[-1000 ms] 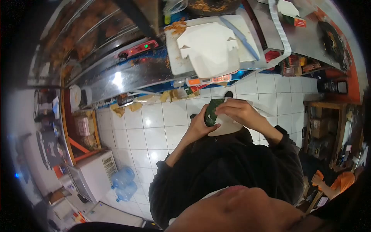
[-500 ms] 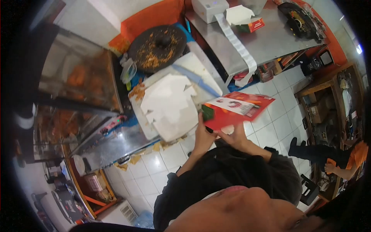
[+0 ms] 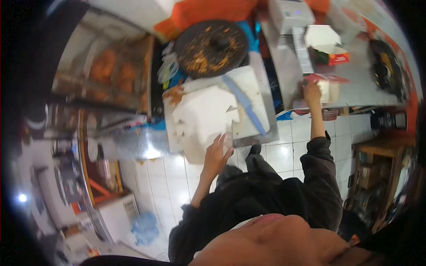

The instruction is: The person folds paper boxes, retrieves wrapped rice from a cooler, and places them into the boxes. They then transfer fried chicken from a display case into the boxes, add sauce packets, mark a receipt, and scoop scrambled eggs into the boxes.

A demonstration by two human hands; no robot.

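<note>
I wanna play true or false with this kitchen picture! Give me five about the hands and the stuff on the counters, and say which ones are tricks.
1. The dark round dish has orange-brown crumbs in it. True.

2. The left hand is inside the dark round dish. False: the left hand is at the near end of the flat white carton.

3. The blue knife lies on the white cutting board. True.

4. The small box by the paper strip is closed tight. False: the small box has its lid raised open.

5. The right hand is at a blurry red and white box, over the metal counter. True.
</note>
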